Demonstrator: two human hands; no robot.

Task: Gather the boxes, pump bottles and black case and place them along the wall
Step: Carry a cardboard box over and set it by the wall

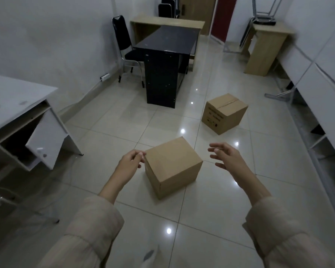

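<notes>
- Plain brown cardboard box (172, 166) sits closed on the glossy pale tiled floor (112, 124), near and central, turned corner-on to the viewer.
- Left hand (131, 164), in a beige sleeve (89, 229), reaches to the box's left top corner; its grip is loosely curled, fingertips at or just beside the corner, and contact cannot be told.
- Right hand (227, 158) hovers to the right of the box, apart from it, grip spread open and holding nothing.
- Second brown cardboard box with a taped top and black print (223, 113) stands farther off to the right on the floor.
- White bench with an open cupboard door (17, 105) stands at the left wall.
- Black bench (165, 60) and black chair (124, 47) stand farther back.
</notes>
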